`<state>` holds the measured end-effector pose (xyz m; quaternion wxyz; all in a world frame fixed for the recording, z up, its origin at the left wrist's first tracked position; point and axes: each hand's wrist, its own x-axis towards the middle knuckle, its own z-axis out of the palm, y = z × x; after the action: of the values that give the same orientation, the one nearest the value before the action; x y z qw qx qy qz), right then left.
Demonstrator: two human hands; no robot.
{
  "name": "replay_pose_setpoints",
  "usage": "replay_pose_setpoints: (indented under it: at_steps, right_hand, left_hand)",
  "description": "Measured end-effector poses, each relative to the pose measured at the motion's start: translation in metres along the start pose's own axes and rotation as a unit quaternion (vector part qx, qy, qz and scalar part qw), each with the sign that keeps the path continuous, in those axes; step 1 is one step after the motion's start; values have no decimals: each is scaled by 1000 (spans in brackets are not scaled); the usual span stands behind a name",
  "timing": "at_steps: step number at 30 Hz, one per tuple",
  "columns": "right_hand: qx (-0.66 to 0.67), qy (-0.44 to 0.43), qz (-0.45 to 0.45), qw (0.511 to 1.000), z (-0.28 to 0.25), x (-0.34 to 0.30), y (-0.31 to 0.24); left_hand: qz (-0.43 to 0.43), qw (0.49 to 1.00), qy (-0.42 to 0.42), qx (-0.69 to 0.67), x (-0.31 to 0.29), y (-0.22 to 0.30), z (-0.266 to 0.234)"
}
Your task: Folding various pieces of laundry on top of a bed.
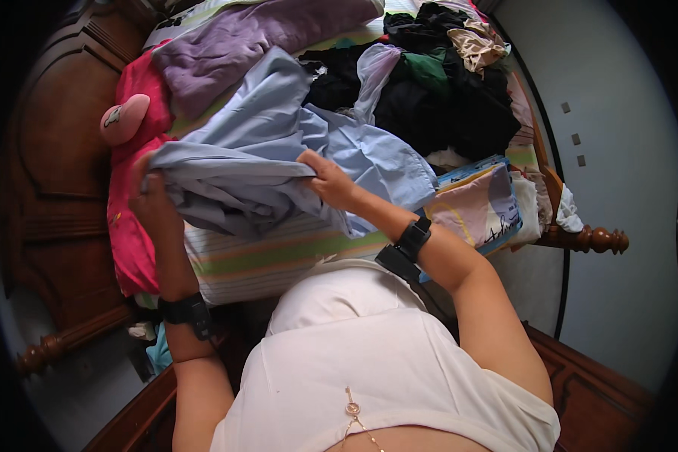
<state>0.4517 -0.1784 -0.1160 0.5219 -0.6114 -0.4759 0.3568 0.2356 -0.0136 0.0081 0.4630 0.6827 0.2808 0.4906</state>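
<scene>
A large light blue garment (256, 128) lies spread and rumpled over the near side of the bed; its exact kind I cannot make out. My left hand (152, 197) grips its left end, fingers curled round the cloth and partly in shadow. Further right, my right hand (328, 181) is closed on a fold of the same garment. Between both hands the upper edge is drawn fairly straight, while loose folds hang below it. The garment's right part (384, 162) rests flat on the bed beyond my right hand.
Behind lie a purple blanket (241, 45) and a heap of black clothes (452, 105). A pink cap-like item (125, 120) sits on red cloth (132, 256) at left. Folded printed bags (474, 207) are at right, near the turned wooden bedpost (591, 240). The carved headboard (60, 151) borders the left.
</scene>
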Motion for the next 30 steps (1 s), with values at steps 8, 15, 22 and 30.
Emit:
replay_pose_setpoints:
  at_steps: [8, 15, 22, 30]
  right_hand:
    - [-47, -79, -41, 995, 26, -1, -31]
    - [-305, -129, -67, 941, -18, -19, 106]
    - [-43, -181, 175, 967, -28, -58, 91]
    - [-391, -433, 273, 765, -78, -57, 80]
  left_hand:
    - [-23, 986, 161, -21, 11, -3, -22]
    - [-40, 977, 196, -70, 4, -3, -26]
    - [-25, 971, 236, -30, 12, -10, -67]
    - [-98, 970, 153, 161, 3, -129, -130]
